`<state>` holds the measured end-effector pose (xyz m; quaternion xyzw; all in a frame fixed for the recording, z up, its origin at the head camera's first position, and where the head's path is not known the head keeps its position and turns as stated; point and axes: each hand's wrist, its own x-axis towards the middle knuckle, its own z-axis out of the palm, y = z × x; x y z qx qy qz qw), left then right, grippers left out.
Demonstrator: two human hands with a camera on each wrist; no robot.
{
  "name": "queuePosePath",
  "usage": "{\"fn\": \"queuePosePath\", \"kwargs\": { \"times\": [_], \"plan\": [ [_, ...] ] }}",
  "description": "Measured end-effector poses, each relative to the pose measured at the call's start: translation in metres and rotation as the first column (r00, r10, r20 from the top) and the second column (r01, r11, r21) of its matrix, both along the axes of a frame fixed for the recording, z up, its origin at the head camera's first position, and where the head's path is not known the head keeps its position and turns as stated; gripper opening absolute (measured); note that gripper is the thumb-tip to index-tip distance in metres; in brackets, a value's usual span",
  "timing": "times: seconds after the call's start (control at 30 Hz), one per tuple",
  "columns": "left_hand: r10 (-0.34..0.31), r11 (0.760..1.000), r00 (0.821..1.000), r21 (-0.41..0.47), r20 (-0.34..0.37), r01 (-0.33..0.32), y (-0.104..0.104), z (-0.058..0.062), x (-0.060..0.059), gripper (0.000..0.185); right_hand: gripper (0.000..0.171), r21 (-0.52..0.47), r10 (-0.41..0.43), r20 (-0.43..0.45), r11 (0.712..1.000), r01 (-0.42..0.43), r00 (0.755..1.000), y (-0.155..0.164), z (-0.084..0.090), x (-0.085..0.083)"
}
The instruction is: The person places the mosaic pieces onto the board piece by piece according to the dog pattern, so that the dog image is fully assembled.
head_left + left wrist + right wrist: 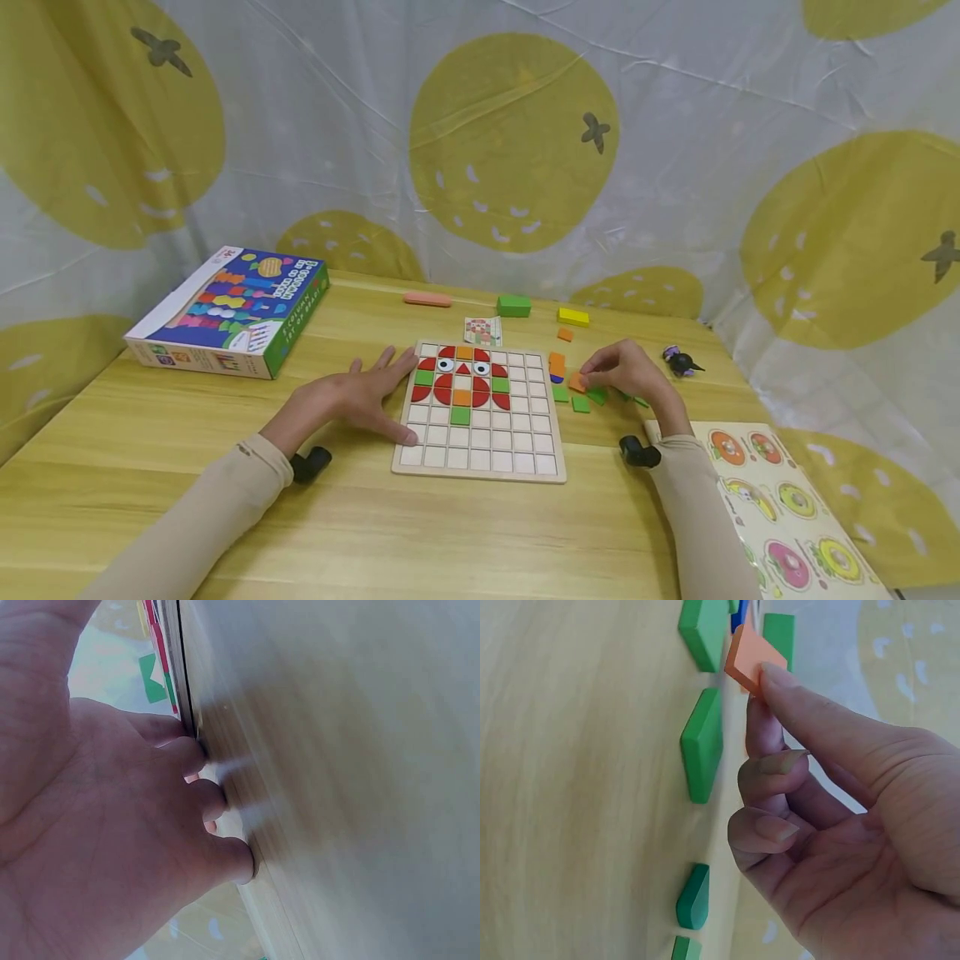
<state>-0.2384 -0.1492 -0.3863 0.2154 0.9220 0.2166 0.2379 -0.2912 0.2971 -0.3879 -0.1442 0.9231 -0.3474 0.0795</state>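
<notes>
A play table screened by printed cloth; whether in a home or elsewhere, the views do not tell.
A pale curtain (pixel 337 125) with big yellow fruit hangs behind the wood-grain bench (pixel 330 533), sweeping from 9 through 12 to 3 o'clock. Toys mark the setting: taking the gridded puzzle board (pixel 522 447) as the dial's centre, a colourful toy box (pixel 225 312) lies at 10, a green block (pixel 513 307) near 12, a fruit-picture board (pixel 765 521) at 4.

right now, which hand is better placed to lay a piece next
Probably the right hand: it pinches an orange piece beside the grid board. The left hand is spread at the board's opposite edge, holding nothing.
</notes>
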Motion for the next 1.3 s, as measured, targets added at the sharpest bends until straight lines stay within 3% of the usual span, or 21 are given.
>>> {"fn": "queuePosePath", "kwargs": {
  "times": [0.27,0.53,0.73,1.13,1.3],
  "plan": [
    [0.001,1.000,1.000,-0.001,-0.007,-0.001,0.000,0.000,0.001,0.131,0.014,-0.098,0.070,0.103,0.993,-0.060,0.992,-0.013,0.003,0.001],
    [0.009,1.000,1.000,0.000,0.001,-0.009,0.000,-0.001,0.000,0.132,0.011,-0.142,0.187,0.057,0.974,-0.177,0.981,-0.040,0.004,0.001],
    [0.016,1.000,1.000,-0.004,-0.001,-0.016,0.001,-0.001,0.001,0.131,0.007,-0.112,0.236,0.065,0.967,-0.228,0.969,-0.067,0.005,0.004],
    [0.008,1.000,1.000,-0.007,-0.004,-0.008,0.001,0.000,0.001,0.131,0.005,-0.125,0.394,0.052,0.914,-0.386,0.917,-0.104,0.004,0.013],
    [0.009,1.000,1.000,-0.008,-0.002,-0.009,0.000,0.001,0.001,0.131,0.003,-0.096,0.406,0.061,0.912,-0.399,0.912,-0.118,0.005,0.017]
  ]
}}
